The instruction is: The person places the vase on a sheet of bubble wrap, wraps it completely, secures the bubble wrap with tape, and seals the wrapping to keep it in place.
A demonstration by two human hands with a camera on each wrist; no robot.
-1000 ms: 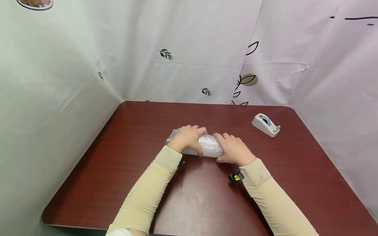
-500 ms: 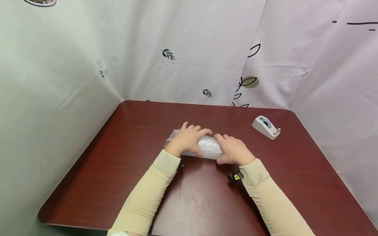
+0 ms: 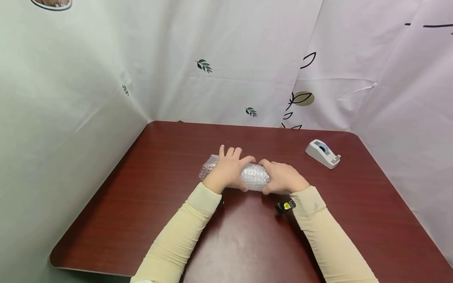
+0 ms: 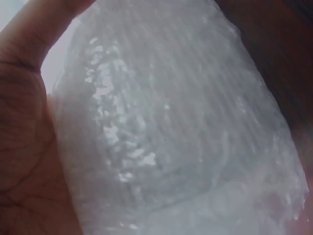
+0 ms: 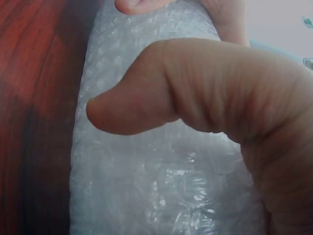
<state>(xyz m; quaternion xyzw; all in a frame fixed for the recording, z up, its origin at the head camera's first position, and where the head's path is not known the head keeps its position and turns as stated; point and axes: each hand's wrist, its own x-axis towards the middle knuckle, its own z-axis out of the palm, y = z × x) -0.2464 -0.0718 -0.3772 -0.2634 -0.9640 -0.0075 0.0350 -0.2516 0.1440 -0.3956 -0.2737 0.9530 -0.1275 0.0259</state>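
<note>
So there's a long, rounded bundle of clear, shiny bubble wrap [image 3: 255,177] around the middle of a glossy reddish-brown wood-grain table [image 3: 230,247], under both hands. Can't tell what's inside. Left hand [image 3: 227,169] is spread wide over it, thumb on the near side, a few fingers sticking out pretty straight past the far edge. Right hand [image 3: 284,177] is curled round the other end, thumb near side, fingers far side, gripping it.

The head view alone gets the white wedge-shaped tape dispenser [image 3: 323,154] with its bluish roll, well off to the right, plus the creased white fabric backdrop [image 3: 226,47] with leaf prints. Left wrist cam is blurry but shows a crosswise edge low on the wrap, smoother below it. Right wrist cam shows actual rows of little bubbles, the right thumb bent across them, and the left thumb's tip farther up.
</note>
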